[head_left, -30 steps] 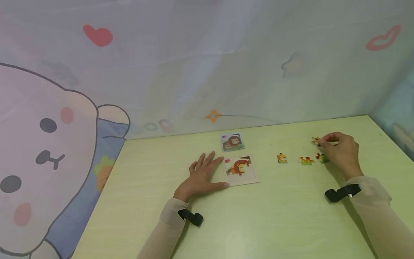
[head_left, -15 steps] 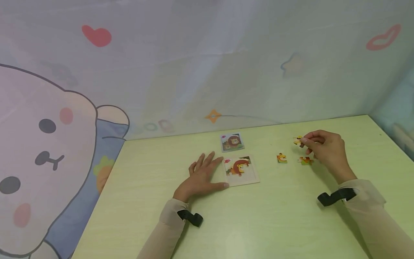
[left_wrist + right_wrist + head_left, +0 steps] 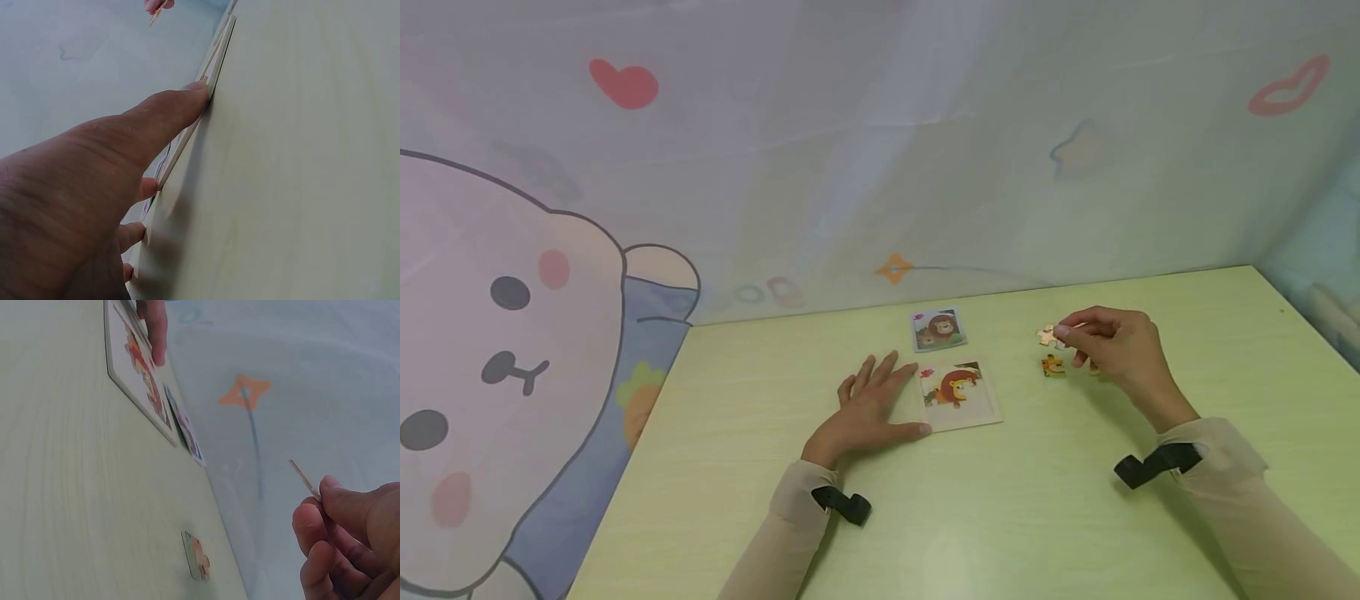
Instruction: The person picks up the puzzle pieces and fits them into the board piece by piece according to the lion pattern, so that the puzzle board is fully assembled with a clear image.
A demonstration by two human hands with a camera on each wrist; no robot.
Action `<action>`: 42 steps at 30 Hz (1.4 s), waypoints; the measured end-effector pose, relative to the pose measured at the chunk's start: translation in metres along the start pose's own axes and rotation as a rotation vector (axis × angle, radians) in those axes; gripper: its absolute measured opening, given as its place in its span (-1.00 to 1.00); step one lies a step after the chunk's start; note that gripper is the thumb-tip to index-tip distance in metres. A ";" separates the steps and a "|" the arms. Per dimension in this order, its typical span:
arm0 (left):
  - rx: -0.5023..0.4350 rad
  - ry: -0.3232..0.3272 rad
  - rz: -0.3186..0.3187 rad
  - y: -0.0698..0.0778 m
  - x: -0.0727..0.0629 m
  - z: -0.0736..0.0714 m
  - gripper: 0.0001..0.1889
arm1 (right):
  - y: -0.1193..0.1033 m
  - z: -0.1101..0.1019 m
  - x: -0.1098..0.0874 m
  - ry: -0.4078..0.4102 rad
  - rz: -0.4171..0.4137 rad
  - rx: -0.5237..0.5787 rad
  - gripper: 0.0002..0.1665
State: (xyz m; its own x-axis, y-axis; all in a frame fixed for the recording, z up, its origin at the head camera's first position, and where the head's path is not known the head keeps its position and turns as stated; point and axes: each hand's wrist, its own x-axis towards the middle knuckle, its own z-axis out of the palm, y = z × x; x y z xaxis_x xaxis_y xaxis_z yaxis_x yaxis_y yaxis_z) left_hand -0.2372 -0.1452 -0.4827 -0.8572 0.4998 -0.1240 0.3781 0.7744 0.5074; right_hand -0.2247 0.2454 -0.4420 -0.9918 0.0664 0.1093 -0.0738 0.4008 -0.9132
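My left hand (image 3: 865,417) lies with spread fingers at the left edge of a square puzzle board (image 3: 981,412). Its thumb (image 3: 181,103) rests on the board's edge in the left wrist view. Part of a lion picture is fitted in the board's upper left. To the right, above the table, my right hand (image 3: 1116,346) pinches a jigsaw piece (image 3: 1047,336) between thumb and fingers; the right wrist view shows this piece edge-on. Just below it in the head view a loose jigsaw piece (image 3: 1053,367) lies on the table. Another piece (image 3: 1094,367) is mostly hidden by the right hand.
A small lion picture card (image 3: 939,330) lies behind the board. The pale table (image 3: 970,517) ends at a printed cloth backdrop (image 3: 820,167) along the back. Black wrist mounts (image 3: 1157,465) stick out from both sleeves.
My right hand has carried the pinched jigsaw piece leftward from the right side of the table, towards the board, and the piece has tilted. My left hand has stayed put.
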 end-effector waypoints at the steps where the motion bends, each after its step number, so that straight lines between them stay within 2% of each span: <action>1: 0.000 0.001 0.000 0.000 0.000 0.000 0.02 | -0.001 0.002 0.000 -0.011 -0.017 0.001 -0.57; 6: 0.008 0.000 0.000 -0.001 0.001 0.001 0.02 | -0.007 0.014 0.000 -0.059 -0.052 -0.006 -0.61; 18: 0.015 -0.003 -0.005 0.003 -0.001 -0.002 0.02 | -0.008 0.051 0.003 -0.165 -0.048 -0.035 -0.68; 25: -0.014 0.012 0.015 0.000 0.000 0.001 0.02 | -0.005 0.071 0.003 -0.222 -0.012 -0.039 -0.67; 31: -0.030 0.026 0.033 -0.004 0.002 0.003 0.03 | -0.003 0.086 0.005 -0.248 -0.034 -0.078 -0.71; 39: 0.007 -0.001 -0.009 0.003 -0.001 -0.001 0.00 | 0.001 0.101 0.005 -0.260 -0.061 -0.112 -0.79; 42: -0.004 0.009 -0.005 -0.001 0.001 0.002 0.01 | 0.001 0.104 0.005 -0.257 -0.078 -0.123 -0.80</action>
State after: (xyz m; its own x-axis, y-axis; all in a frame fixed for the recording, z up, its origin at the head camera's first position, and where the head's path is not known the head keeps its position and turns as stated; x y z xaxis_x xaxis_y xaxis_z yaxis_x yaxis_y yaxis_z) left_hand -0.2380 -0.1446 -0.4846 -0.8620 0.4928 -0.1190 0.3729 0.7753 0.5098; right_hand -0.2406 0.1513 -0.4832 -0.9787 -0.1961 0.0605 -0.1535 0.5042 -0.8498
